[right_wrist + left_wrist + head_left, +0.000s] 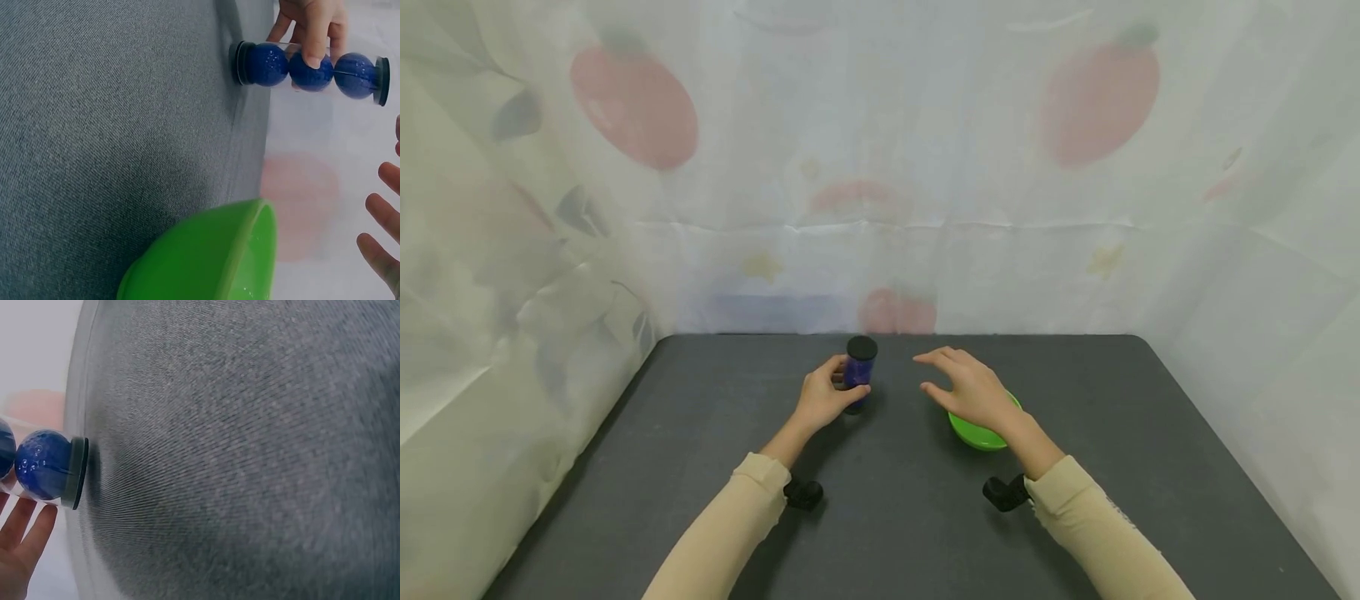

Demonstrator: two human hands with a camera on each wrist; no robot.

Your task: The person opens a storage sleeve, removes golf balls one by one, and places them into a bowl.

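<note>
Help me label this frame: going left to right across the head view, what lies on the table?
Left hand → tube of blue balls → right hand → green bowl, partly under that hand.

The right hand (972,390) hides much of the green bowl (981,435).

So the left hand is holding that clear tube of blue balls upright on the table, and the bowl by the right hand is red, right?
Not quite: the bowl is green, not red, as the head and right wrist views both show. The rest holds: the left hand grips the clear tube of blue balls upright on the dark table, and the right hand hovers open over the bowl.
</note>
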